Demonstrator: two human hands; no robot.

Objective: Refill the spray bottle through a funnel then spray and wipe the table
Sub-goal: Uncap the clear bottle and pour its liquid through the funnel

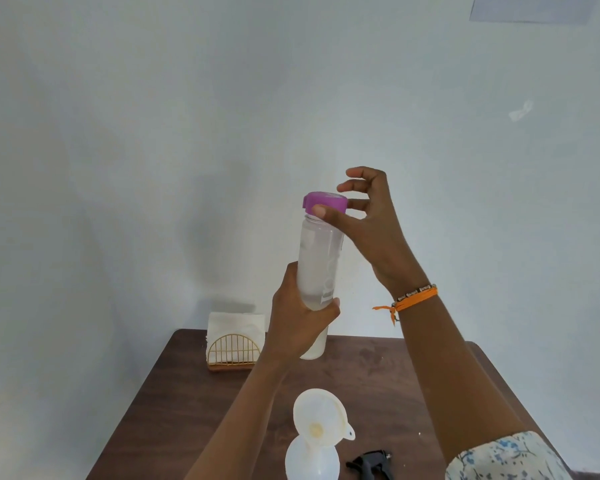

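Note:
My left hand [300, 318] grips the lower half of a clear water bottle [317, 261] and holds it upright above the table. My right hand [364, 216] pinches the bottle's purple cap [324, 201] with thumb and fingers curled round it. Near the table's front edge stands the white spray bottle [310, 459] with a pale funnel [321, 417] seated in its neck. The black spray trigger head [371, 464] lies on the table just right of it.
A gold wire napkin holder [234, 349] with white napkins stands at the back left corner of the dark wooden table [378, 368]. A pale wall rises right behind the table.

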